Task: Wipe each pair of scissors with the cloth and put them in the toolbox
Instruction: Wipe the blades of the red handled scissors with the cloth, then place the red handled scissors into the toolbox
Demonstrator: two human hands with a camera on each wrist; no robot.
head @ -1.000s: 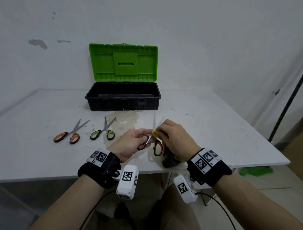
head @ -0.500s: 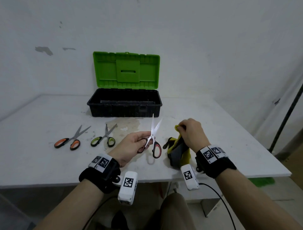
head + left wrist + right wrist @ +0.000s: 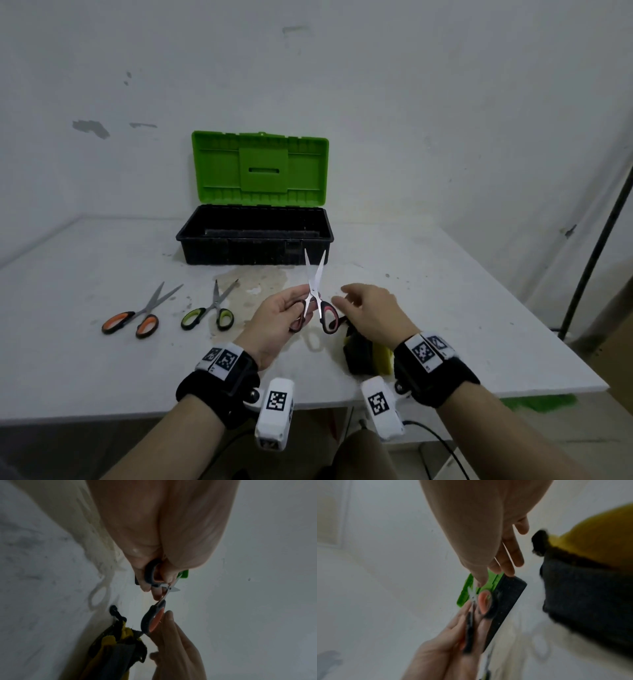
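My left hand [image 3: 281, 317] holds the red-handled scissors [image 3: 317, 301] upright by one handle loop, blades spread and pointing at the toolbox [image 3: 255, 236]. In the left wrist view my fingers [image 3: 149, 582] curl round that loop of the scissors [image 3: 152, 616]. My right hand [image 3: 368, 311] hovers open just right of the free loop, its fingertips [image 3: 510, 566] straight and holding nothing. The yellow and grey cloth [image 3: 368, 353] lies on the table under my right wrist. Orange-handled scissors [image 3: 137, 317] and green-handled scissors [image 3: 210, 308] lie at the left.
The black toolbox stands open at the back of the white table [image 3: 462, 308], its green lid [image 3: 258, 168] upright against the wall. A stain [image 3: 263, 281] marks the table before the box. A dark pole [image 3: 596, 246] leans at the right, past the table's edge.
My right hand let go of the cloth, which dropped onto the table, and came back open towards the scissors' free handle. My left hand raised the scissors a little towards the toolbox.
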